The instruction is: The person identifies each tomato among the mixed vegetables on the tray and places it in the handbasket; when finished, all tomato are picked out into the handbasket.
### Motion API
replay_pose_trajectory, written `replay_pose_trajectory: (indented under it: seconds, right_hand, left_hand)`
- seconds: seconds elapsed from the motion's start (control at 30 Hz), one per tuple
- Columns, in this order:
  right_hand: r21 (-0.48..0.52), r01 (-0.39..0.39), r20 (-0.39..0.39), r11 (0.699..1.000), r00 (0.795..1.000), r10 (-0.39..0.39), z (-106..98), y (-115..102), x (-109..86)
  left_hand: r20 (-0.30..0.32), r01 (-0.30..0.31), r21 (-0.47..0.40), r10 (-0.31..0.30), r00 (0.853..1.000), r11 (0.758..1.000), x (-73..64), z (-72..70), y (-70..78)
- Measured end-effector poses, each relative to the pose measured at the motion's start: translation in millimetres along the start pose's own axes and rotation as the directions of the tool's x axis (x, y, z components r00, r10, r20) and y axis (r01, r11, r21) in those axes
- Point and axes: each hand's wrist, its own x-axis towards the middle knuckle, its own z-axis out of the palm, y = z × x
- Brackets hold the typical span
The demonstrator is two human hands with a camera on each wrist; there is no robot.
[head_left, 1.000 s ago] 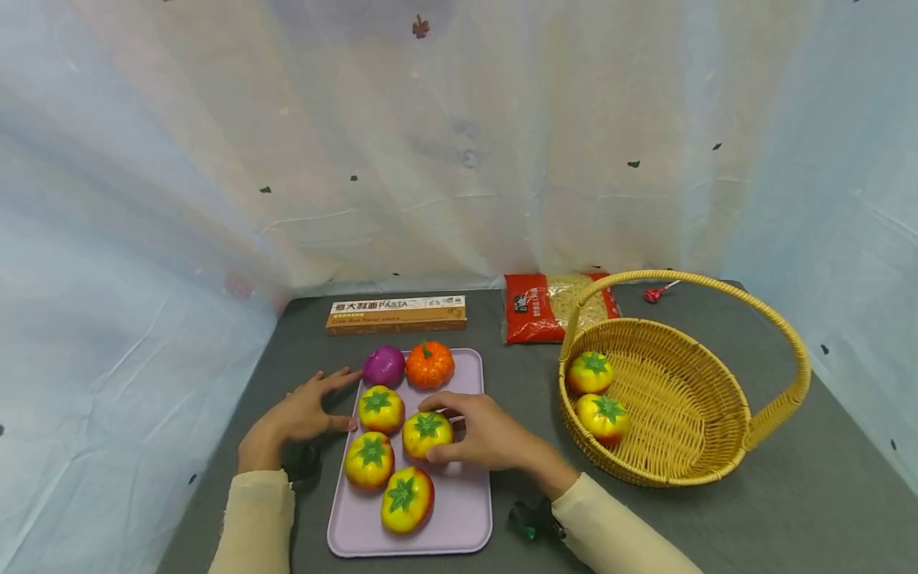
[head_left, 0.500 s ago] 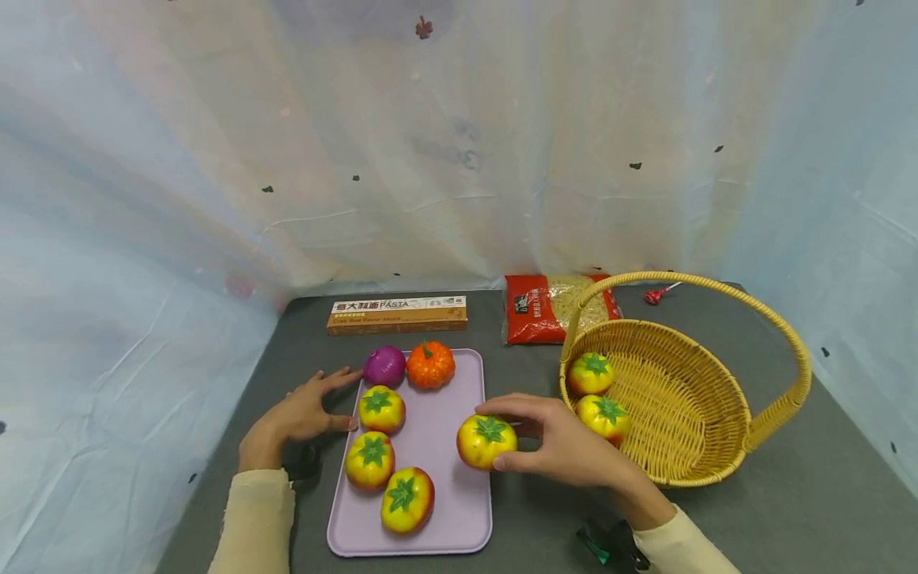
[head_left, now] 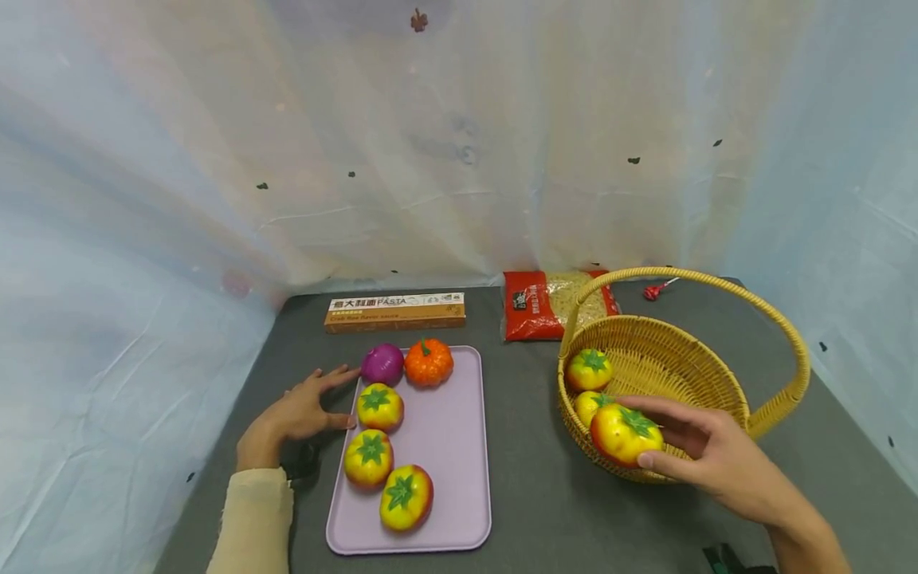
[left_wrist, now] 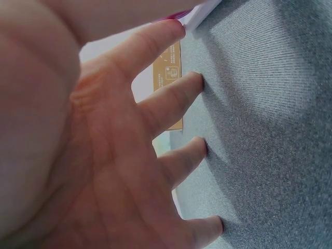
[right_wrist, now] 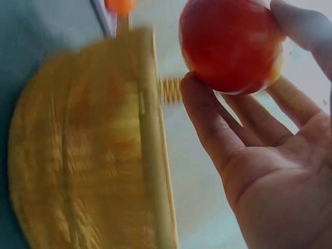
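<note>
"What's leftmost?"
"The left hand (head_left: 297, 414), fingers spread, holding nothing, beside a lilac tray (head_left: 459, 462) bearing three persimmon-like fruits (head_left: 369, 459), a purple onion (head_left: 382, 364) and an orange pumpkin (head_left: 429, 363)."
"Further right?"
"A wicker basket (head_left: 663, 359), two similar fruits (head_left: 590, 370) inside; above its rim, another persimmon-like fruit (head_left: 624, 435), gripped by the right hand (head_left: 717, 454)."

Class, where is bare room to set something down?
Free: the right strip of the lilac rectangular tray and the dark grey tabletop between it and the round yellow wicker basket. Crowded: the tray's left side, with a round purple onion and three round yellow-red fruits; the basket's left side, holding two more.
</note>
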Motion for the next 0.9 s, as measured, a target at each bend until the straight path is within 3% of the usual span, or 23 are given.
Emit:
replay_pose_trajectory:
  seconds: [0.27, 0.57, 0.73, 0.9]
  right_hand:
    - [-0.125, -0.064, -0.101, 0.99, 0.994, 0.051, -30, 14, -32.6]
    - [-0.21, -0.147, -0.148, 0.967, 0.982, 0.118, -37, 26, -34.9]
    - [-0.199, -0.114, -0.083, 0.973, 0.992, 0.099, -32, 28, -25.6]
    - [-0.19, -0.15, -0.015, 0.97, 0.989, 0.15, -27, 27, -11.7]
  left_hand:
    - [0.002, 0.012, -0.004, -0.012, 1.0, 1.0, 0.2, -1.1, 0.7]
    - [0.008, 0.015, -0.017, -0.015, 1.0, 1.0, 1.3, 0.2, -1.3]
    - [0.009, 0.016, -0.011, -0.016, 1.0, 1.0, 1.4, 0.1, -1.1]
    - [0.006, 0.013, -0.017, -0.013, 1.0, 1.0, 0.7, 0.3, -0.5]
